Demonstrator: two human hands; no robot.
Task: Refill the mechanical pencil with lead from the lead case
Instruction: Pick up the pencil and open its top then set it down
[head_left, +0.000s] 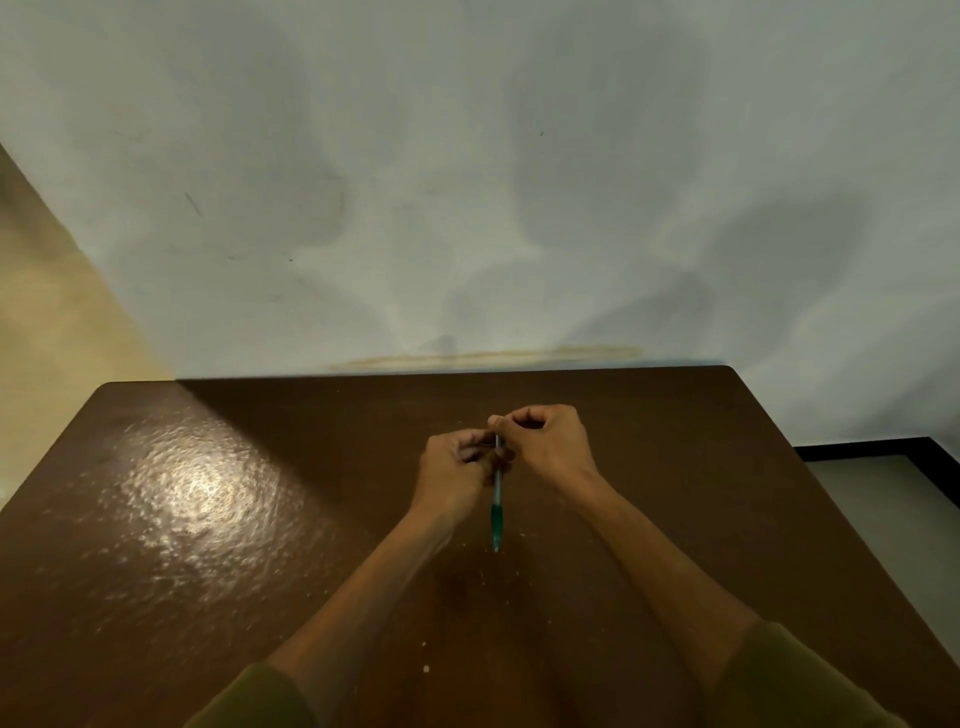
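Observation:
A mechanical pencil (497, 512) with a clear barrel and a green grip hangs roughly upright above the brown table (218, 519), tip pointing down toward me. My left hand (457, 473) is closed around its upper barrel. My right hand (545, 441) is closed just above, thumb and forefinger pinched at the pencil's top end; whether it pinches a lead or the cap is too small to tell. The lead case is not visible; something dark shows inside my left fingers, unclear what.
The table's far edge meets a pale wall (467, 182). The right edge drops to a grey floor (883, 509). A bright glare patch (192, 493) lies on the left of the tabletop. Small white specks (426, 669) dot the wood near me.

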